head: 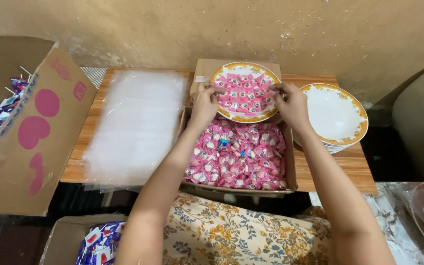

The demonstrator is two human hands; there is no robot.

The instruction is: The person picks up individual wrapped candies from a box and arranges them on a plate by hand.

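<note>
Left hand [203, 104] and right hand [290, 103], fingers curled, grip opposite rims of a gold-edged round plate of pink wrapped sweets [245, 92]; beneath them, a cardboard box of pink sweets [236, 156]; low wooden table [349, 164], stained wall beyond.

- Gold-rimmed plate [245, 92] — round, white, its face covered with one flat layer of small pink sweet packets [244, 93]; it sits level, gripped at its near rim between the left hand [205, 103] and right hand [290, 102].
- Open cardboard box [289, 162] just below both hands — filled with loose pink-wrapped sweets [236, 154].
</note>
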